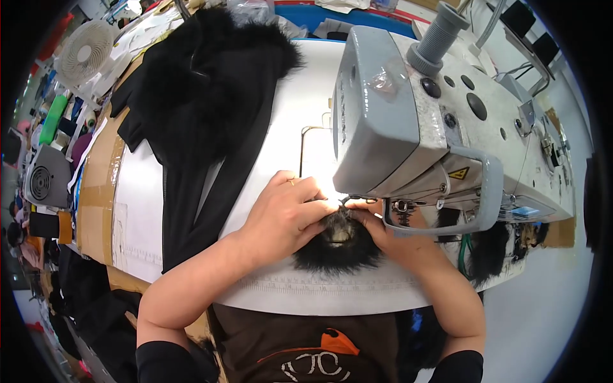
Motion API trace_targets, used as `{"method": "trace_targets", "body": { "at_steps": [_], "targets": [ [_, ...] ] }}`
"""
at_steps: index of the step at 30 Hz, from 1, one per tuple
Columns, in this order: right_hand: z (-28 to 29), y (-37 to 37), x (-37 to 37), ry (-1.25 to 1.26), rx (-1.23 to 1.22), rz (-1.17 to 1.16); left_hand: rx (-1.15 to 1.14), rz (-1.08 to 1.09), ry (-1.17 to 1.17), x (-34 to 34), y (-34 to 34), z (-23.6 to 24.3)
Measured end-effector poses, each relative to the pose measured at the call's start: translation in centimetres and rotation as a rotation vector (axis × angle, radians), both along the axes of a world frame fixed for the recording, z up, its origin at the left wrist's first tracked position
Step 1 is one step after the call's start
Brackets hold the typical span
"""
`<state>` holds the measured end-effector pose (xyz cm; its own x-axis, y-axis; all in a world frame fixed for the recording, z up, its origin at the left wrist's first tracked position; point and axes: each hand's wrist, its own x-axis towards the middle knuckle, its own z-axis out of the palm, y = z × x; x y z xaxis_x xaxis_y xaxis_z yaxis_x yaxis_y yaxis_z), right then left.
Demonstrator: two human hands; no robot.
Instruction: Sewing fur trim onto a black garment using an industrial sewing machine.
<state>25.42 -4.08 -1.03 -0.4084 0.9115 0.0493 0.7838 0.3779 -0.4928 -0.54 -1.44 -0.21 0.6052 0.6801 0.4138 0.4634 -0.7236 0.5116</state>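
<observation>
A black fur piece [338,252] lies on the white table of a sewing machine [383,115], its edge near the lit needle area. From the left, my left hand [285,214] grips the piece with fingers pinched together close to the presser foot. My right hand [383,226] holds the other side, thumb on the fur; its fingers are partly hidden behind the machine's head and grey guard [488,191]. The needle tip itself is lost in the bright light and behind my fingers.
A black garment with fur trim [211,96] is spread over the table's left part. A white fan [86,51] stands at the far left, above a grey boxy device [48,175]. More black fur [488,252] lies right of the machine. Brown cardboard [99,198] edges the table.
</observation>
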Motion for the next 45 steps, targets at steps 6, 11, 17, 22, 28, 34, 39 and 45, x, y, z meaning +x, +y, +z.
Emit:
{"method": "trace_targets", "body": {
  "at_steps": [6,11,17,22,28,34,39,45],
  "targets": [
    [-0.6,0.4,-0.2,0.062,0.168,0.048,-0.017,0.0,-0.009,0.2,0.1,0.2],
    [1.4,0.4,0.0,0.118,0.089,-0.027,-0.056,0.019,-0.038,0.4,-0.1,0.5],
    [1.1,-0.4,-1.8,0.25,-0.016,-0.174,-0.145,0.03,-0.01,0.3,-0.6,-0.8],
    [1.3,0.1,-1.0,0.163,0.106,0.008,-0.123,0.014,0.026,0.1,-0.6,-0.4],
    [0.8,0.5,-0.1,0.118,0.108,0.088,-0.06,0.018,0.079,0.2,-0.5,1.3],
    [-0.4,0.4,0.5,-0.203,0.488,0.227,-0.074,0.023,0.052,0.2,-0.1,2.4],
    [-0.5,0.4,0.0,-0.041,0.233,0.177,-0.319,0.186,-0.12,0.6,-0.6,0.0],
    [-0.3,0.4,0.0,-0.079,0.398,0.16,-0.119,0.06,0.115,0.5,-0.8,0.2]
  ]
}}
